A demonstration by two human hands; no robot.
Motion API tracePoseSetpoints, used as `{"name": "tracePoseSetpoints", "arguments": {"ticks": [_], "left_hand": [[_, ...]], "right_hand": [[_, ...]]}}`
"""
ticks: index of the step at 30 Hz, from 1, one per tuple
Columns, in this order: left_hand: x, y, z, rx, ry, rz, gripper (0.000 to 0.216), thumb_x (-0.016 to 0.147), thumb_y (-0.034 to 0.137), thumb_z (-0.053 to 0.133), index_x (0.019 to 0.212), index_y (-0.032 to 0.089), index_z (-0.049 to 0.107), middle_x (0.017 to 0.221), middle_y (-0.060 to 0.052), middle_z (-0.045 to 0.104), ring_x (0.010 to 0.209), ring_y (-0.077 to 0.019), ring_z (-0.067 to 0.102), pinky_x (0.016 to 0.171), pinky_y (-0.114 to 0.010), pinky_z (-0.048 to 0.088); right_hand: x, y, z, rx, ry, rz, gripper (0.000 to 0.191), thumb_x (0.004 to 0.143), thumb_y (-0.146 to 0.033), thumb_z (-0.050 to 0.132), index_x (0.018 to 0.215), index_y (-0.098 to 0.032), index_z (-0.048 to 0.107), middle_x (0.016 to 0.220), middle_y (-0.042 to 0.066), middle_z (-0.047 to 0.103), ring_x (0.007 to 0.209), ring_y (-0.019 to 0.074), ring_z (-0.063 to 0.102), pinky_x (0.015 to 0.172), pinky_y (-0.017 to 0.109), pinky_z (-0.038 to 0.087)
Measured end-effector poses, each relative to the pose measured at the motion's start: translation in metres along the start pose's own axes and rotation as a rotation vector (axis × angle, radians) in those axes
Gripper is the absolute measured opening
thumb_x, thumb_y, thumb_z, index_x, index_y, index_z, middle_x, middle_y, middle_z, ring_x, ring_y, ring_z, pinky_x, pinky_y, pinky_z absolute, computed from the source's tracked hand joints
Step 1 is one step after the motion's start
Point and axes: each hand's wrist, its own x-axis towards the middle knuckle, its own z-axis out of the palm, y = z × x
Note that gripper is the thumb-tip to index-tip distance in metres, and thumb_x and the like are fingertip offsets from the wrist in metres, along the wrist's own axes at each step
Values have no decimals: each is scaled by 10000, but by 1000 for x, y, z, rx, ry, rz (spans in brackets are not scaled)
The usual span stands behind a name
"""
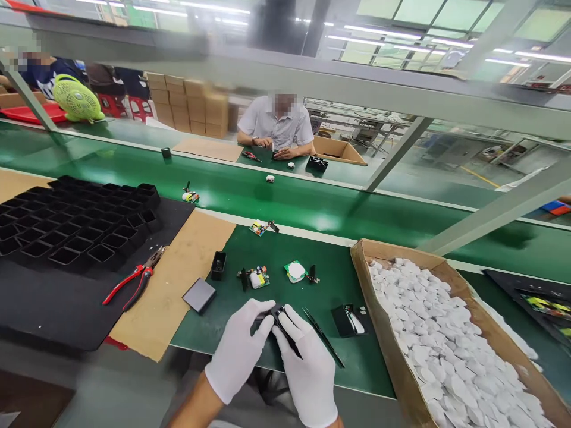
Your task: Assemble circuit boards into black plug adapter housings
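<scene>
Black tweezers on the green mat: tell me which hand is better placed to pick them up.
Probably the right hand: the black tweezers lie just beside it, while the left hand is farther off. Both hands hold a black part, so one must first let go.

Pale windows [414,16], strip lights [379,32] — stacked cartons [190,104] beyond green benchtop [218,185]

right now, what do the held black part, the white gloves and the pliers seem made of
Black part: likely plastic, judging by its dark, smooth look. White gloves: probably fabric, matte and close-fitting. Pliers: apparently metal head, greyish; handles perhaps plastic or rubber, coloured red and black.
</scene>
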Motion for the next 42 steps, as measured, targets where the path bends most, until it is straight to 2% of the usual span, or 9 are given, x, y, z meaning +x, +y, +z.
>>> {"name": "tracePoseSetpoints", "arguments": {"ticks": [3,9,14,16,20,24,34,39,42], "left_hand": [[0,-10,4,-77,-15,-18,264,1015,300,569,1204,289,753,1219,-38,817,1143,-227,772,1101,-427,614],[4,-15,-23,-155,0,-70,241,987,310,602,1183,275,737,1229,-60,804,1130,-233,777,1069,-433,628],[0,-22,-33,-205,74,-138,280,1052,449,546,1165,268,728,1262,-87,788,1192,-255,751,1097,-465,600],[0,-23,-33,-229,105,-157,312,1064,481,531,1181,270,729,1282,-89,780,1201,-255,740,1099,-460,589],[2,-23,-34,-259,165,-195,354,1084,523,504,1214,273,719,1302,-81,767,1201,-245,725,1106,-441,567],[1,-24,-36,-258,171,-200,339,1082,522,516,1201,279,718,1283,-64,768,1196,-239,719,1111,-431,549],[-1,-23,-35,-195,171,-157,284,1049,473,555,1139,268,731,1193,-67,789,1129,-253,743,1013,-406,589],[0,-20,-35,-167,186,-143,265,1040,453,561,1108,271,740,1152,-66,794,1054,-253,745,969,-408,599],[1,-19,-36,-163,188,-139,260,1034,448,566,1102,269,741,1145,-68,793,1067,-256,745,970,-411,598]], "right_hand": [[-1,-1,0,-42,-17,-38,243,1100,-234,612,1303,-215,745,1296,117,815,1065,221,836,940,319,695],[20,-5,-10,-96,-48,-32,254,1119,-276,570,1245,-206,778,1218,118,815,1003,204,842,907,295,699],[54,-20,-45,-178,118,69,242,1018,-275,756,1257,-300,777,1267,57,808,1002,199,821,997,339,662],[54,-25,-41,-175,141,118,254,1002,-283,773,1253,-319,781,1264,48,812,1025,215,816,1009,370,657],[24,-21,-5,-126,47,139,150,1059,-279,676,1151,-243,789,1143,70,830,956,203,830,881,319,690],[4,-14,13,-114,21,163,160,1029,-218,714,1178,-229,773,1162,78,822,1011,209,825,932,330,687],[26,-15,-15,-1,-8,138,216,1013,-209,748,1225,-248,754,1250,76,803,1059,186,813,1011,321,666],[36,-12,-19,-36,-27,60,143,1047,-236,702,1174,-238,766,1180,83,813,1008,188,824,935,310,686],[51,-14,-33,-88,49,61,170,1017,-226,749,1184,-250,771,1205,85,815,1007,190,814,956,325,663]]}}
